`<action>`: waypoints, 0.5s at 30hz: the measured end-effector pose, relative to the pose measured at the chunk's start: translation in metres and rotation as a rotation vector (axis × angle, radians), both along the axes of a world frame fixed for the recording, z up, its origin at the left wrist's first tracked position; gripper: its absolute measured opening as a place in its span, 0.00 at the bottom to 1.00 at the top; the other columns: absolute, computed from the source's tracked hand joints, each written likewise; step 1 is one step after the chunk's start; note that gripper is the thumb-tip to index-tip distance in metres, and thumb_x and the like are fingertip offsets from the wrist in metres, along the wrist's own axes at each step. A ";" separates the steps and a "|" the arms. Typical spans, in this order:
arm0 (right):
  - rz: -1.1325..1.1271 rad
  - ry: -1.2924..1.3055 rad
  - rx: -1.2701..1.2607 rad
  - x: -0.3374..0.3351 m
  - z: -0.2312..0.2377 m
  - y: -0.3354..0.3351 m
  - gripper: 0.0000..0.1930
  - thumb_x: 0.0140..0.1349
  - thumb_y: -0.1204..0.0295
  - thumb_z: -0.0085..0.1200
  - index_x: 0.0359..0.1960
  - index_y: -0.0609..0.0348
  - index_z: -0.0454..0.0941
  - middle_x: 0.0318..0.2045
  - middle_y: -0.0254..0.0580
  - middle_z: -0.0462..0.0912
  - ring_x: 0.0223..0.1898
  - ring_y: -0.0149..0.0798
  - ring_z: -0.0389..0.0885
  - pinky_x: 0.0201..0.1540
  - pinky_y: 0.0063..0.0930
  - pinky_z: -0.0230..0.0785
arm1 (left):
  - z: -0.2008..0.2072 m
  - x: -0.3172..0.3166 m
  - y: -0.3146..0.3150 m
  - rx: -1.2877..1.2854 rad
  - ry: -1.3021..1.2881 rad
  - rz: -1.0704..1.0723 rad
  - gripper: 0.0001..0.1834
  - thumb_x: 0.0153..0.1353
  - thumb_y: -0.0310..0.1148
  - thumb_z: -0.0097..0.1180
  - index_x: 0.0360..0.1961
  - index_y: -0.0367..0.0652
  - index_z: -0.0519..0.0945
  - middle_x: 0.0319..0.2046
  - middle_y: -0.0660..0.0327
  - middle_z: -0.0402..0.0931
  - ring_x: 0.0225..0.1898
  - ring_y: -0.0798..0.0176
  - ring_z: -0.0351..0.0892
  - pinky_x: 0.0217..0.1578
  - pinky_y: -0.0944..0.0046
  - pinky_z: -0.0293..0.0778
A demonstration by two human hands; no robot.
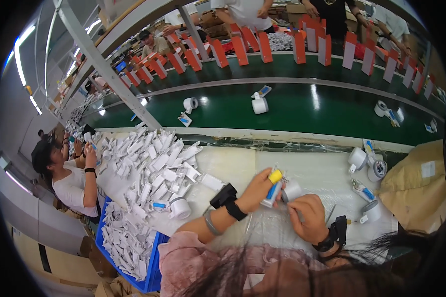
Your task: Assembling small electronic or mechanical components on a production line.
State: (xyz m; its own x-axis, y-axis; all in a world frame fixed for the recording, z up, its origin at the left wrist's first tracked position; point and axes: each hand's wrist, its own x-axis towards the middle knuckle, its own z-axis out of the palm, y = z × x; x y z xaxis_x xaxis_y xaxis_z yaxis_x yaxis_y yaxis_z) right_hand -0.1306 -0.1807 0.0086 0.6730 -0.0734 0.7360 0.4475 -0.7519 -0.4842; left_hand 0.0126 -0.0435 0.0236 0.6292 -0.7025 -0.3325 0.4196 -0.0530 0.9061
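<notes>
My left hand [257,192], with a yellow cover on one fingertip, grips a white plastic housing [268,202] that has a blue strip inside. Just to its right, a round white lamp-like head [293,190] sits close against the housing; whether the two are joined is hard to see. My right hand [309,216] is closed beside them, its fingers curled and thumb near the fingertips. Anything pinched there is hidden or too small to name. Both hands are above the plastic-covered worktable [228,161].
White plastic housings pile up [156,163] at left, above a filled blue crate [158,247]. Round-headed units [358,159] and a brown paper bag [414,183] are at right. Beyond runs a green conveyor [223,106] with orange-and-white boxes [240,51]. A co-worker [73,180] works at left.
</notes>
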 end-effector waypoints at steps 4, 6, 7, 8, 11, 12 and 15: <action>0.041 0.047 0.014 0.001 -0.002 0.001 0.11 0.49 0.82 0.60 0.35 0.59 0.79 0.32 0.43 0.79 0.33 0.47 0.78 0.37 0.36 0.70 | 0.011 0.042 -0.016 -0.005 -0.062 0.013 0.11 0.71 0.36 0.40 0.45 0.41 0.72 0.33 0.59 0.78 0.25 0.66 0.78 0.21 0.64 0.77; 0.029 0.047 0.005 0.002 -0.004 0.001 0.11 0.49 0.82 0.60 0.36 0.58 0.80 0.32 0.43 0.80 0.33 0.46 0.78 0.36 0.36 0.71 | 0.010 0.065 -0.034 -0.085 -0.090 0.011 0.13 0.71 0.37 0.39 0.46 0.40 0.72 0.33 0.58 0.79 0.25 0.64 0.79 0.22 0.62 0.79; 0.022 0.041 0.000 0.002 -0.004 0.001 0.11 0.49 0.82 0.60 0.36 0.58 0.80 0.32 0.43 0.80 0.33 0.46 0.78 0.36 0.36 0.71 | 0.007 0.079 -0.042 -0.136 -0.102 -0.007 0.15 0.72 0.39 0.40 0.46 0.39 0.72 0.35 0.57 0.78 0.27 0.64 0.80 0.24 0.61 0.80; 0.020 0.026 0.010 0.002 -0.004 0.002 0.11 0.48 0.81 0.60 0.35 0.59 0.80 0.31 0.43 0.80 0.32 0.47 0.78 0.35 0.36 0.70 | 0.002 0.093 -0.053 -0.157 -0.119 0.005 0.15 0.72 0.38 0.40 0.47 0.38 0.72 0.36 0.58 0.78 0.29 0.64 0.80 0.24 0.61 0.80; 0.026 0.011 0.014 0.004 -0.003 0.002 0.10 0.48 0.81 0.60 0.34 0.60 0.81 0.30 0.43 0.81 0.31 0.47 0.79 0.35 0.36 0.70 | -0.008 0.127 -0.086 -0.159 -0.159 0.077 0.16 0.72 0.37 0.40 0.50 0.37 0.73 0.40 0.58 0.78 0.36 0.63 0.81 0.30 0.59 0.82; 0.030 0.019 0.014 0.005 -0.003 0.001 0.10 0.49 0.81 0.60 0.34 0.60 0.81 0.30 0.43 0.81 0.31 0.47 0.79 0.35 0.36 0.70 | -0.008 0.132 -0.097 -0.176 -0.147 0.123 0.16 0.72 0.35 0.39 0.53 0.36 0.72 0.42 0.57 0.78 0.40 0.63 0.80 0.35 0.60 0.82; -0.006 0.037 0.006 0.002 0.003 -0.001 0.09 0.49 0.81 0.59 0.34 0.60 0.81 0.30 0.42 0.81 0.31 0.46 0.79 0.34 0.36 0.70 | -0.020 0.159 -0.126 -0.367 -0.120 0.129 0.20 0.73 0.31 0.36 0.62 0.37 0.66 0.51 0.57 0.74 0.48 0.62 0.78 0.50 0.60 0.75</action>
State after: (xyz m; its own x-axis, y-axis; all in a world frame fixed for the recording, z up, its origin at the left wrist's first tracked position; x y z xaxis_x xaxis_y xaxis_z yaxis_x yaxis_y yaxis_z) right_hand -0.1282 -0.1813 0.0113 0.6990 -0.0818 0.7104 0.4248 -0.7517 -0.5045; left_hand 0.1711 -0.1696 0.0034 0.7393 -0.6734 0.0072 0.2916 0.3298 0.8979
